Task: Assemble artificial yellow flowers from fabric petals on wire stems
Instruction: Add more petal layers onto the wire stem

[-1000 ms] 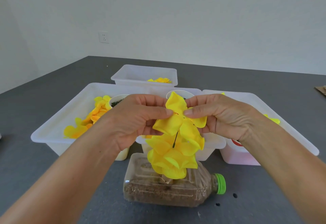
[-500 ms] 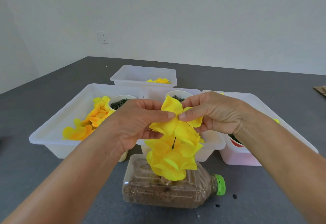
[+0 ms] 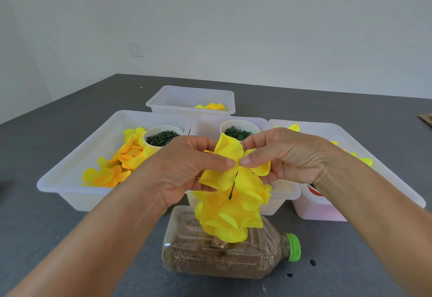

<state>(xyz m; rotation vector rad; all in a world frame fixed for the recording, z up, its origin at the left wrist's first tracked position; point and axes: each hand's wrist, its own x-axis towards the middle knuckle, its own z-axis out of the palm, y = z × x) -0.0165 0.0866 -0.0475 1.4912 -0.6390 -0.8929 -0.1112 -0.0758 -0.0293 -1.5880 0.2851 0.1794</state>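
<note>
A dark grey table carries translucent white plastic bins of loose yellow fabric petals. Nearer lies a clear plastic bottle of brown filler, with finished yellow flowers standing from it. Above them, the left hand and right hand each pinch a yellow petal layer on a thin dark wire stem. The step looks like seating this layer; next likely calls for sliding it down snugly.
</note>
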